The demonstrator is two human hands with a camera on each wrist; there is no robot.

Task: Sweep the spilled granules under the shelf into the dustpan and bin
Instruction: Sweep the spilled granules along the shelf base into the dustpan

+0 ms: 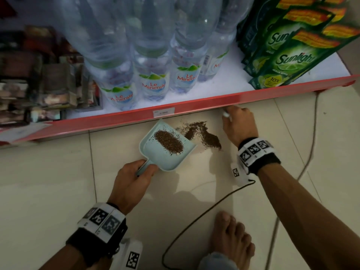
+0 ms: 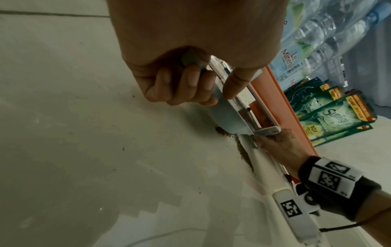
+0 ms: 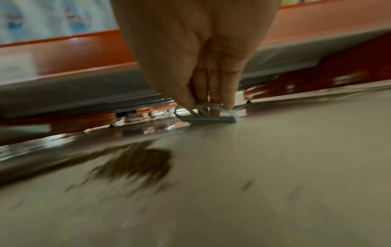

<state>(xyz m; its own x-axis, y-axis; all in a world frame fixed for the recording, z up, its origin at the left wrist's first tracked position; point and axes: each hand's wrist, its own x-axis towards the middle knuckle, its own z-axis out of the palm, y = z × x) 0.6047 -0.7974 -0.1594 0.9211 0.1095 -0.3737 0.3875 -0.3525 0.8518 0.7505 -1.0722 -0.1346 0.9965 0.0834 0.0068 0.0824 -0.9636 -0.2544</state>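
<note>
Shelf [image 1: 194,103] ahead of both hands, red front edge low over floor [image 1: 58,182].

Dustpan [image 1: 155,154] flat on floor just ahead of left hand [image 1: 132,180]; fingers wrapped round its handle.

Right hand [image 1: 238,125] at shelf gap, fingers pinching brush handle [image 3: 206,115]; bristles hidden under shelf.

Granules [image 1: 204,135]: one heap in pan, rest between hands, at pan lip.

Step, by my reading: mid-sweep, reaching for what lies under shelf. Next: draw brush out toward pan, steady pan, lip tight to floor; bin not in view.

Dim, wide-angle views; right-wrist view motion-blurred, glossy floor [image 1: 58,182] reflecting glare.
</note>
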